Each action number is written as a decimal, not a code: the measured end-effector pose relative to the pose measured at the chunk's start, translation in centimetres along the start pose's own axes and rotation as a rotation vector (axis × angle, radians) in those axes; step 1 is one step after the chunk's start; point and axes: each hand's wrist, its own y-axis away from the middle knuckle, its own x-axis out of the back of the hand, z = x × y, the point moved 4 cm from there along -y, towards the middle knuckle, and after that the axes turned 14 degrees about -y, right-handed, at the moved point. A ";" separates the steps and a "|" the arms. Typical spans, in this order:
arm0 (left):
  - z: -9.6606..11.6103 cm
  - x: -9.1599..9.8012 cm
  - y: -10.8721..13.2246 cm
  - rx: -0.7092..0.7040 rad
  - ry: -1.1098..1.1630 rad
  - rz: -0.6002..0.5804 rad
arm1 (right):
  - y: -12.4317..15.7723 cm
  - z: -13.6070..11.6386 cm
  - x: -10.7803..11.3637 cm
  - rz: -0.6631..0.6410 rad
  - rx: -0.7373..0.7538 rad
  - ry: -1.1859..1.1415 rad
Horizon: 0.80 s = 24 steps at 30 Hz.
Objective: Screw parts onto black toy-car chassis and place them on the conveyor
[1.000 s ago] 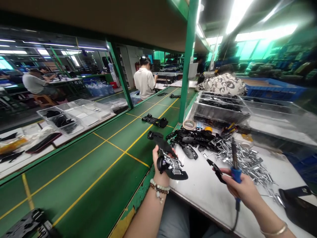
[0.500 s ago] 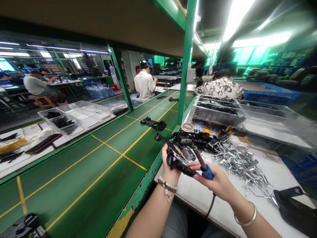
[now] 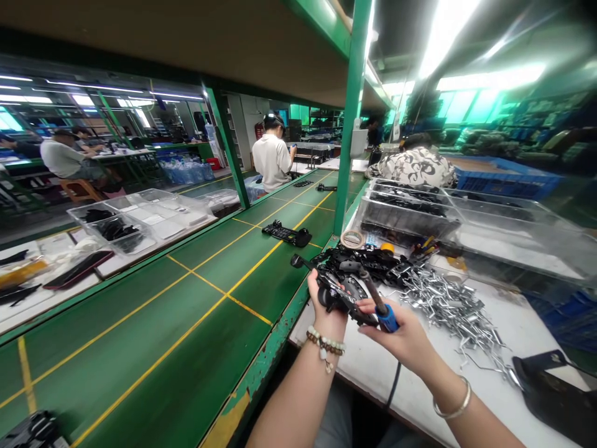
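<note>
My left hand (image 3: 330, 311) is wrapped around a black plastic chassis (image 3: 342, 301) with rounded, wheel-like ends, holding it tilted above the table's near edge. In my right hand (image 3: 402, 333) is a soldering iron (image 3: 387, 318) with a blue handle and a brownish shaft that points up and away; its cord hangs below. The fingertips of that hand also touch the near end of the chassis. Just beyond, a heap of black parts (image 3: 382, 258) lies beside a pile of bent metal rods (image 3: 454, 305). The iron's tip is hard to make out against the dark parts.
A green conveyor belt (image 3: 153, 354) runs along my left, carrying similar black chassis (image 3: 286, 234). A green post (image 3: 349, 124) rises at its right edge. Clear plastic bins (image 3: 410, 214) stand behind the parts. A tape roll (image 3: 352, 239) lies near the post. Co-workers sit farther off.
Both hands have shifted slightly, the left a little to the right, and the chassis has turned somewhat. Chassis on the belt appear slightly farther left and lower in view.
</note>
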 end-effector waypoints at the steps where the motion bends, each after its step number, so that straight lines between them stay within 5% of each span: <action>1: -0.1 -0.3 -0.1 -0.016 -0.018 0.010 | 0.0 0.2 0.0 0.063 0.005 -0.009; 6: -0.2 -0.6 1.0 -0.066 -0.270 -0.037 | 0.2 0.7 3.3 0.418 -0.047 -0.047; 9: 2.2 0.7 3.6 -0.052 -0.643 -0.209 | 0.3 0.4 7.3 0.587 -0.157 -0.098; 11: 4.6 0.8 5.7 -0.186 -1.259 -0.490 | 0.3 0.3 9.0 0.590 -0.254 -0.156; 14: 8.5 -0.2 7.3 -0.606 -1.603 -0.473 | 0.4 0.7 8.8 0.494 -0.413 -0.219; 16: 8.3 -1.3 6.9 -0.684 -1.693 -0.563 | 0.6 1.0 7.5 0.415 -0.507 -0.247; 20: 3.5 -1.4 4.6 -0.247 -1.519 -0.929 | 0.9 1.3 5.1 0.282 -0.639 -0.292; 24: 1.4 0.0 3.9 -0.079 -1.308 -0.899 | 1.2 1.6 4.6 0.192 -0.720 -0.313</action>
